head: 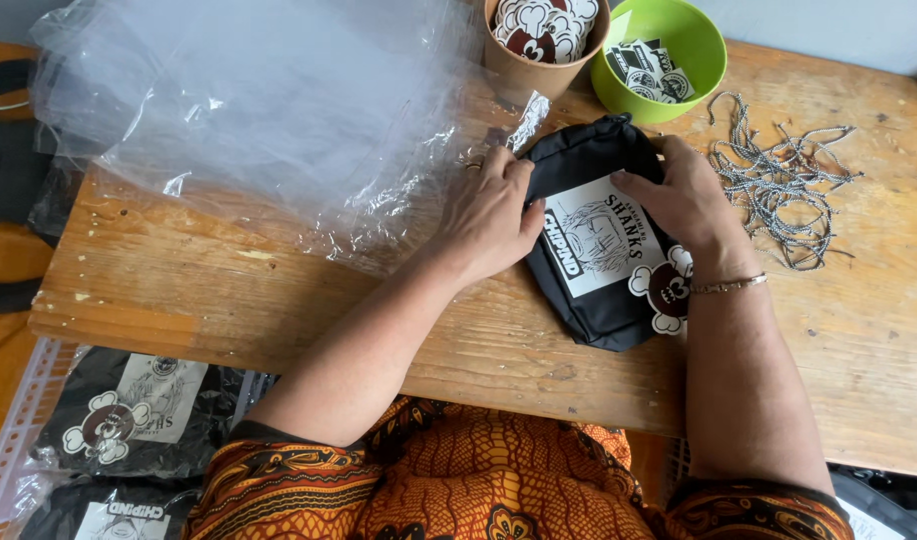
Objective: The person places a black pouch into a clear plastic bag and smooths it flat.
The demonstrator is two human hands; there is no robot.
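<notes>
While pressed flat on the wooden desk [279,290]: black pouch [594,235], white printed label facing up, between both hands.
Left hand [489,215]: fingers spread over the pouch's left edge, resting on it, not clenched.
Right hand [684,200]: fingers curled on the upper right of the pouch, thumb on the label; bracelet [731,286] at the wrist.
Step in hand, as judged: smoothing and squaring the pouch.
Next move calls for: a firm pinch at both edges before lifting.
Nearby: clear plastic bags [269,110] left; brown cup [544,45] and green bowl [669,55] of stickers behind; cords [779,180] right.
</notes>
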